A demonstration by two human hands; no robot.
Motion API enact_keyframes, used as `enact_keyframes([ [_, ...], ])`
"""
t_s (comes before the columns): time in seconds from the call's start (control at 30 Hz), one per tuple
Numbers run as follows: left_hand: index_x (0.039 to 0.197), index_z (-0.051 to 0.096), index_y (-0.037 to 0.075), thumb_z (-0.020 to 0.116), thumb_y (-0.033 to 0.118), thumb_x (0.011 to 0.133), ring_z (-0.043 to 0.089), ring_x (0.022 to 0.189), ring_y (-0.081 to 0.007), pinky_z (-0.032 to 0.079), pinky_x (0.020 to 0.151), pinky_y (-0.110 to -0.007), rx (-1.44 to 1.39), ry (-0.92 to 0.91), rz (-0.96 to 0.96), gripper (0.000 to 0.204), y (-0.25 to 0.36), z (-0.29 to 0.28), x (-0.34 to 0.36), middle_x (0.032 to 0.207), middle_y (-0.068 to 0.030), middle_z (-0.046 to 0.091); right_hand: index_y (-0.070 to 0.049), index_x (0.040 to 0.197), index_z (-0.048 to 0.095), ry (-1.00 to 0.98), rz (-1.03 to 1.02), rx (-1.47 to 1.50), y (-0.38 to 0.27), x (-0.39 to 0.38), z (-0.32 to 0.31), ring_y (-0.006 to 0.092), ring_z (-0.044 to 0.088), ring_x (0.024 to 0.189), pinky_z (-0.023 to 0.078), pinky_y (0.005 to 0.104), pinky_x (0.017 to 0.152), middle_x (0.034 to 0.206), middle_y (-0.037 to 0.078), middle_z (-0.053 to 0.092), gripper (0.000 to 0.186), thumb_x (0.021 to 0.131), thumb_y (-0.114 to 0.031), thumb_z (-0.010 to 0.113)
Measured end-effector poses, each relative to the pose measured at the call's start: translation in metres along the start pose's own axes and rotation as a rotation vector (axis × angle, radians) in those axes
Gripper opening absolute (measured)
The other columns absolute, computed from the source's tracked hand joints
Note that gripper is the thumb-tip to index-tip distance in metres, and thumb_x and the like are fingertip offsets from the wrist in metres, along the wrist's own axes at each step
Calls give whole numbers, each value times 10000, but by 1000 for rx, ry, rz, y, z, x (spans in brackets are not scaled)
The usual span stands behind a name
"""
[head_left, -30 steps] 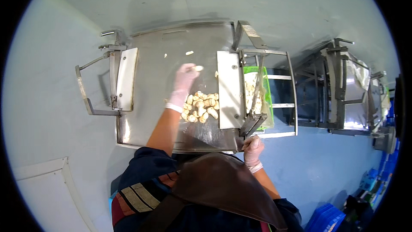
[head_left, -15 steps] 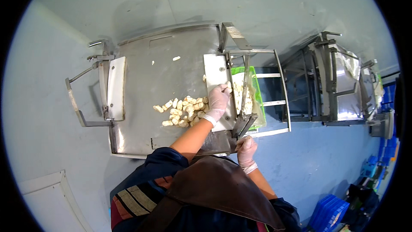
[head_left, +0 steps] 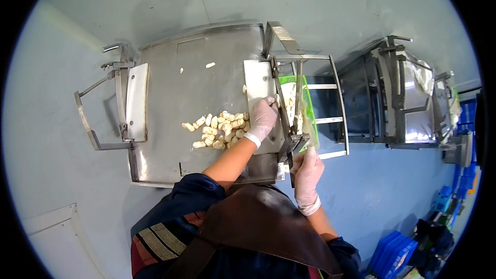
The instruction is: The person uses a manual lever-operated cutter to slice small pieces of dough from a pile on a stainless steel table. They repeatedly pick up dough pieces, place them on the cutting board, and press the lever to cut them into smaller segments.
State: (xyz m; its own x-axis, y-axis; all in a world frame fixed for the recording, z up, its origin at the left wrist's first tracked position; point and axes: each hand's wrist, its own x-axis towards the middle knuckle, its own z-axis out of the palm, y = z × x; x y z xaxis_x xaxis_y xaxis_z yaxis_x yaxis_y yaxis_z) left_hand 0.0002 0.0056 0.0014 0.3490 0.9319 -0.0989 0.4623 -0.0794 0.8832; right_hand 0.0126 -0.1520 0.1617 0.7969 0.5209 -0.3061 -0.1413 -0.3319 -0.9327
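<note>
My left hand (head_left: 263, 119), in a thin whitish glove, rests on the white cutting board (head_left: 256, 77) with its fingers pinched together beside the long blade arm (head_left: 282, 108) of a lever cutter. They close on a pale stubby piece that looks like a mushroom, mostly hidden by the fingertips. My right hand (head_left: 308, 178), gloved too, is closed round the near end of the cutter's lever, its fingers partly hidden. Left of my left hand, a heap of similar whitish mushrooms (head_left: 226, 126) with brownish ends lies on the steel table (head_left: 175, 98).
Beyond the blade, a green crate (head_left: 310, 106) with a clear liner holds white pieces on a metal rack (head_left: 338, 106). Another lever frame and white board (head_left: 137, 103) stand at the table's left end. Further steel cutting stations (head_left: 418, 124) and blue crates (head_left: 393, 253) are at the right.
My right hand has moved slightly up and right, and the lever beside it has shifted. My left hand stays by the blade, and the piece at its fingertips shows less than before.
</note>
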Motion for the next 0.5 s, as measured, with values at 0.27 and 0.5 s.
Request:
enact_keyframes([
  [0.27, 779, 640, 58, 557, 87, 711, 597, 653, -300, 465, 610, -338, -24, -64, 20, 111, -1, -3, 4, 702, -165, 603, -38, 505, 456, 35, -38, -12, 39, -6, -1, 89, 380, 359, 285, 231, 371, 437, 27, 442, 549, 902, -402, 347],
  [0.5, 768, 635, 40, 563, 99, 723, 593, 624, -267, 457, 593, -311, -22, -49, 13, 103, 7, -2, 2, 693, -156, 609, -18, 594, 493, -21, -122, 41, 96, -8, -9, 97, 429, 379, 346, 234, 383, 461, 34, 451, 474, 875, -388, 401],
])
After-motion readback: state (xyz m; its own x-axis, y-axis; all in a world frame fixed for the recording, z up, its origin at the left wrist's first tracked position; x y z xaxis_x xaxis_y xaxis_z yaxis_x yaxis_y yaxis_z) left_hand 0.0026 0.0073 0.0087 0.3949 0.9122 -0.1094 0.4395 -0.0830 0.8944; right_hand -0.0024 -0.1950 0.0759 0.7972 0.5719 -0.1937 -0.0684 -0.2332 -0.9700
